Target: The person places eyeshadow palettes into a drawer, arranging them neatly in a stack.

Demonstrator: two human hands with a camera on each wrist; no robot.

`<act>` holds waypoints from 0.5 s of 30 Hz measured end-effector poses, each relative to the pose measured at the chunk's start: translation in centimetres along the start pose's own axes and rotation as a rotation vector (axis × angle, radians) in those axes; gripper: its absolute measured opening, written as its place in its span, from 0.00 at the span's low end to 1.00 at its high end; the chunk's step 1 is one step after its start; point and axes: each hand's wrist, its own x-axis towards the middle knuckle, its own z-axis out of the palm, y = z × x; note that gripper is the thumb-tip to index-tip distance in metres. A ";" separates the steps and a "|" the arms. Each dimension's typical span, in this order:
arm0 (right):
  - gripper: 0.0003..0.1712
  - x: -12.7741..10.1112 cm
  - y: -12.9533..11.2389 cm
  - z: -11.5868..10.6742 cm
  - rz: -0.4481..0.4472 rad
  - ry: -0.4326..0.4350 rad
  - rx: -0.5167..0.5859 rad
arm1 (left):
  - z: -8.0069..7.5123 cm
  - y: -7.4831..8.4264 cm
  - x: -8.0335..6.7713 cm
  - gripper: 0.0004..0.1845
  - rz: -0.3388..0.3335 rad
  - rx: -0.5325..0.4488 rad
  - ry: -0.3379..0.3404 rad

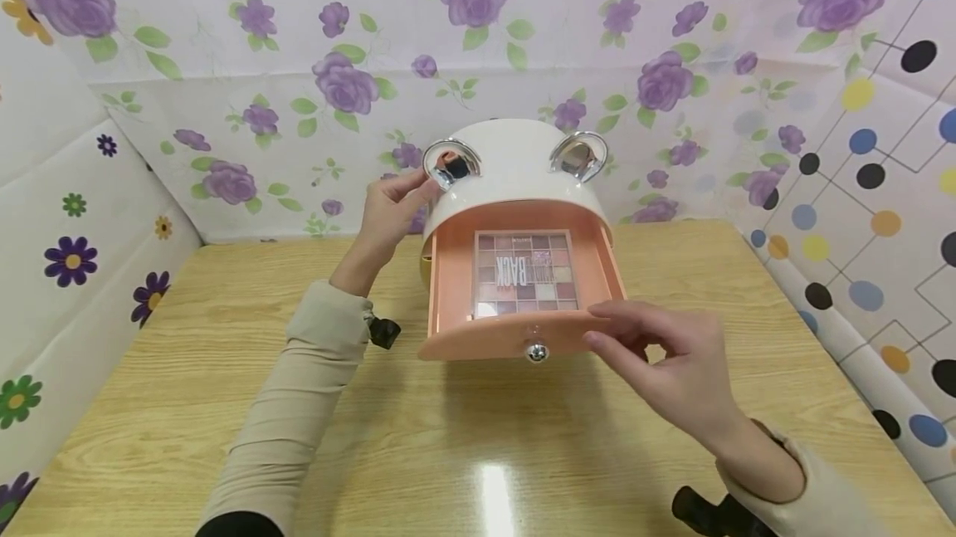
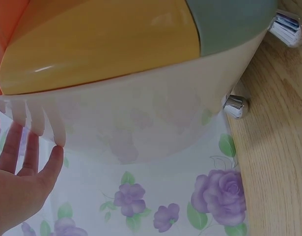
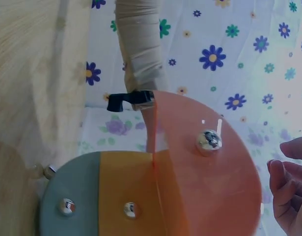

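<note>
Right hand [image 1: 672, 363] nears pink drawer [image 1: 485, 342]; right-wrist view reveals yellow drawer [image 3: 128, 191].

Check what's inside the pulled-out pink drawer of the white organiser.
The pink plastic drawer holds one rectangular eyeshadow palette lying flat, clear lid printed "BACK". Anything beneath the palette is covered. The yellow drawer and grey-green drawer below are closed, so their contents are hidden.

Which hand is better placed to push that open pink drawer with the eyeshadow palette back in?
The right hand: its fingertips sit at the pink drawer front, beside the knob. The left hand rests on the organizer top, steadying it.
</note>
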 end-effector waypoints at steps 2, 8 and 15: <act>0.13 -0.3 0.0 0.5 -0.045 -0.001 -0.026 | -0.1 0.0 0.0 0.17 0.005 -0.003 0.003; 0.18 -0.9 0.6 2.2 -0.221 0.025 -0.133 | 0.0 0.0 0.0 0.17 0.013 -0.009 0.008; 0.16 -1.7 1.5 4.1 -0.366 0.051 -0.175 | 0.1 -0.1 0.0 0.17 0.012 -0.013 0.010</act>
